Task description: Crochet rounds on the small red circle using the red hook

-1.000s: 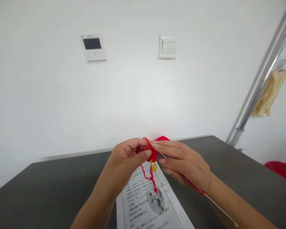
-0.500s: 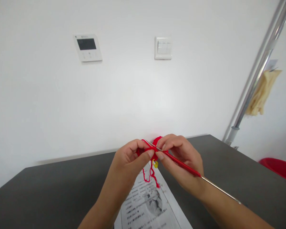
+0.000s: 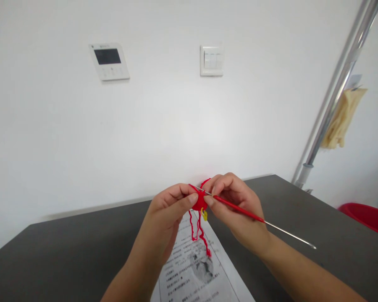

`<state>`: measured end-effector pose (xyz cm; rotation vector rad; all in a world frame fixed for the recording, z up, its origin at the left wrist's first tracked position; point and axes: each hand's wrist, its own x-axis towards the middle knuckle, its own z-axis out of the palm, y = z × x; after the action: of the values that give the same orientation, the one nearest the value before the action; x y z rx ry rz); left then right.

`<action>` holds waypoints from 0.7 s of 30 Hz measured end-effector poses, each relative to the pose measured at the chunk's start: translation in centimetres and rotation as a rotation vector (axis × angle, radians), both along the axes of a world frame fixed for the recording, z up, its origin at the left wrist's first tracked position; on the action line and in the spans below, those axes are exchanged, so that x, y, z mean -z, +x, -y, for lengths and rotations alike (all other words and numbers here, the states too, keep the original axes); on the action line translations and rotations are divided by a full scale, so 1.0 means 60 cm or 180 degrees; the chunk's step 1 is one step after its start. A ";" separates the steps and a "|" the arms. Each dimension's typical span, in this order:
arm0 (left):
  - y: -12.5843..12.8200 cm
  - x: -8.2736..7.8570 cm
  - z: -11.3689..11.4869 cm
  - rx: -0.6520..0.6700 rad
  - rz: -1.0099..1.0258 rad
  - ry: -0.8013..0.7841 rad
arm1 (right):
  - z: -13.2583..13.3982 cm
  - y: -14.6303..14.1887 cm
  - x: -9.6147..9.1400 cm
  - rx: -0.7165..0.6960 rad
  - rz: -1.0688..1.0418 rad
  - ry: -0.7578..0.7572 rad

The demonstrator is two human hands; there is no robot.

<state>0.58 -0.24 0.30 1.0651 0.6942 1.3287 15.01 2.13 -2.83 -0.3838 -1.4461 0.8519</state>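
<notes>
My left hand (image 3: 168,209) pinches a small round red crochet piece (image 3: 200,203) between thumb and fingers, above the table. A yellow stitch marker (image 3: 204,215) hangs from the piece, and loose red yarn tails (image 3: 199,235) dangle below it. My right hand (image 3: 236,205) is closed on a crochet hook with a red handle (image 3: 239,209); its metal tip points left into the piece and its long metal end (image 3: 290,237) sticks out to the right. More red yarn (image 3: 204,183) shows behind the fingers.
A printed instruction sheet (image 3: 198,268) lies on the dark grey table (image 3: 66,251) under my hands. On the white wall hang a control panel (image 3: 108,61) and a light switch (image 3: 211,61). A metal pole (image 3: 337,92) with a beige cloth (image 3: 342,119) stands at right, a red object (image 3: 368,214) beyond the table.
My right hand went from flat fingers over the piece to a closed grip on the hook, which swung up and now points into the piece. The view drifted slightly right.
</notes>
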 end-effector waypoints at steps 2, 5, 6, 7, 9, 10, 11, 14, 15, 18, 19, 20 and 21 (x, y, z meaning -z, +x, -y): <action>0.002 0.001 -0.002 0.0103 0.0207 -0.0120 | -0.002 -0.005 0.000 -0.0124 -0.0159 -0.0045; 0.004 0.005 -0.005 0.0359 0.0369 -0.0359 | -0.004 -0.008 0.002 -0.0233 -0.0305 0.0017; 0.004 0.006 -0.006 0.0423 0.0386 -0.0413 | -0.005 -0.009 0.003 -0.0237 -0.0325 0.0035; 0.004 0.007 -0.007 0.0454 0.0404 -0.0429 | -0.006 -0.008 0.004 -0.0223 -0.0329 0.0049; 0.002 0.008 -0.008 0.0412 0.0403 -0.0365 | -0.009 -0.006 0.006 -0.0161 -0.0282 0.0080; 0.002 0.008 -0.009 0.0352 0.0385 -0.0295 | -0.011 -0.005 0.008 -0.0118 -0.0234 0.0118; 0.000 0.008 -0.009 0.0286 0.0345 -0.0212 | -0.013 -0.004 0.009 -0.0074 -0.0176 0.0184; -0.003 0.005 -0.008 0.0087 0.0161 0.0018 | -0.019 0.002 0.011 0.0081 0.0029 0.0539; -0.003 0.004 -0.006 0.0044 0.0110 0.0077 | -0.021 0.004 0.010 0.0153 0.0105 0.0691; -0.003 0.000 -0.002 0.0028 -0.0010 0.0121 | -0.024 0.012 0.007 0.0401 0.0398 0.1257; -0.003 -0.001 -0.001 0.0039 -0.0046 0.0096 | -0.024 0.014 0.006 0.0488 0.0497 0.1464; -0.003 -0.002 0.000 0.0039 -0.0085 0.0061 | -0.024 0.017 0.003 0.0572 0.0589 0.1657; -0.004 -0.002 0.001 0.0036 -0.0118 0.0021 | -0.024 0.019 0.001 0.0652 0.0666 0.1821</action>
<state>0.33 -0.29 0.41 1.1001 0.7107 1.3051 16.17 3.58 -2.90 -0.1822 -1.7345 0.2145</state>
